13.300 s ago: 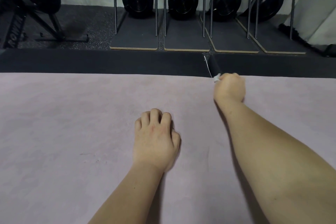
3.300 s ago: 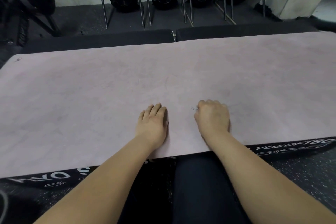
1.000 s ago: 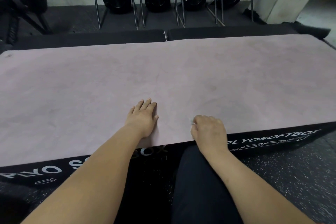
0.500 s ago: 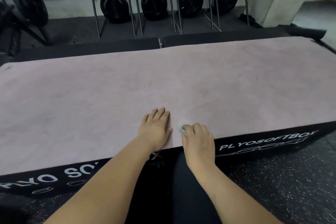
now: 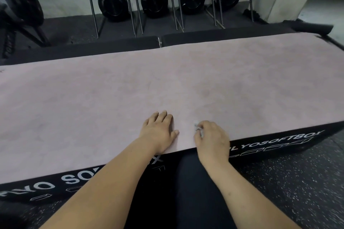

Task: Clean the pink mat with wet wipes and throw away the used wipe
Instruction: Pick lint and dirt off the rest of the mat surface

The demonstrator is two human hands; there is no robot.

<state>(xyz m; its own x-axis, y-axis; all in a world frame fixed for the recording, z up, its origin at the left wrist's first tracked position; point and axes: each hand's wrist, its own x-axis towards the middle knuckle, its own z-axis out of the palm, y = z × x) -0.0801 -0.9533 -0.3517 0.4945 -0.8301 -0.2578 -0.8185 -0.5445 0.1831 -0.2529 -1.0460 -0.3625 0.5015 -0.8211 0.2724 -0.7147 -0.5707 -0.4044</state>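
Pink mat point(image 5: 167, 83) is lying flat over the black box point(image 5: 279, 147), its near edge by the person's knees. The wipe point(image 5: 197, 125) is showing as a small white wad. The right hand point(image 5: 212, 137) is curling its fingers round it and pressing it on the mat near that edge. The left hand point(image 5: 160, 132) is lying flat just beside, fingers straight, pinning the mat. Likely risks: the tiny wad slipping out onto the speckled floor point(image 5: 297, 182), or the mat edge rucking if the flat hand is easing off.

The mat point(image 5: 111, 98) lies on the box point(image 5: 279, 147); on its near edge, left hand point(image 5: 158, 132) sits left of right hand point(image 5: 212, 139) and wipe point(image 5: 197, 126).
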